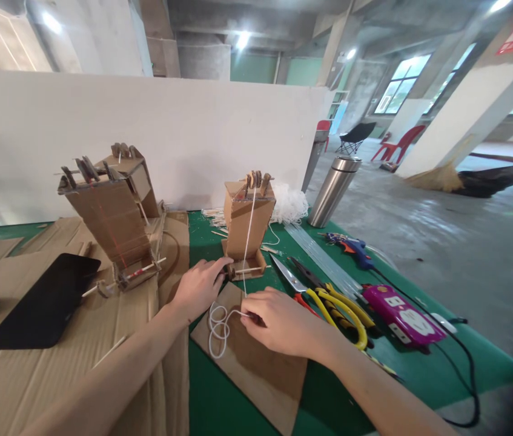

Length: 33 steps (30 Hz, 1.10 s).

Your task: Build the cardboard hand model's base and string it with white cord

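Note:
A small cardboard tower (247, 224) stands upright in the middle, with notched discs at its top and a stick axle across its base. White string (249, 233) runs from the top down its front. My left hand (200, 286) is at the base's left side, its thumb and fingers closed about a small cardboard disc (230, 273) on the axle. In front of the base, my right hand (272, 318) pinches the string, its fingertips partly hidden. Loose loops of string (218, 330) lie left of it on a flat cardboard piece (278, 378).
Two more cardboard towers (111, 221) stand at left, beside a black phone (45, 303) on cardboard sheeting. At right lie scissors (290, 275), yellow-handled pliers (329, 297), clear glue sticks (322, 257), a glue gun (351, 248) and a purple box (399, 315). A steel flask (333, 192) stands behind.

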### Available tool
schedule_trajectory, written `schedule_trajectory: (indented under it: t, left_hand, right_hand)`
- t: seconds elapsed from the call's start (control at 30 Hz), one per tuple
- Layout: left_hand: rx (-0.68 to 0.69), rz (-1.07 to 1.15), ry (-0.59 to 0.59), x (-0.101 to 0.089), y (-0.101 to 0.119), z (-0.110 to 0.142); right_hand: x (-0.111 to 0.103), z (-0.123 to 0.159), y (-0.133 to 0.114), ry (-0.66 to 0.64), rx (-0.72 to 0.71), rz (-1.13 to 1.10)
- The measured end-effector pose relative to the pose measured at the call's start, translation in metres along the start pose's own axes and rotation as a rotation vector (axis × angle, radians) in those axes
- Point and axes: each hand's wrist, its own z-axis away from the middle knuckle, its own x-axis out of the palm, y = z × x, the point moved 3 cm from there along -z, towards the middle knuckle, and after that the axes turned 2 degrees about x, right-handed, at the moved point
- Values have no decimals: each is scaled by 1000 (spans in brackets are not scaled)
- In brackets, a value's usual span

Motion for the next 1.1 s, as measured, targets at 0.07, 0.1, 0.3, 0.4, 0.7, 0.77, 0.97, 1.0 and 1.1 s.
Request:
schedule_trajectory:
  t: [0.07,0.1,0.3,0.4,0.7,0.77,0.97,1.0,1.1]
  left_hand:
    - [-3,0,6,-1,1,0]
    - [-10,1,7,-1,1,0]
    - [-32,-4,-2,-2,2,1]
    - [-20,1,0,-1,1,0]
    - [-36,37,7,2,-1,-2]
    - [-41,48,7,1,0,-2]
    - [-49,86,2,1,0,-3]
    - [-48,94,2,1,0,-3]
    - [-43,106,9,3,-2,-4]
  right_hand:
    - [-1,1,-1,-11,-2,-13]
    - [-2,2,-2,-14,-4,-24]
    - [-17,6,13,121,92,-78]
    - [-28,4,41,313,287,-33]
    - [-22,-22,84,59,374,256]
    - [-23,-25,84,58,369,259]
    - [-20,-27,89,94,335,255]
    - [-19,-27,89,96,330,253]
    - [-17,-28,91,100,327,246]
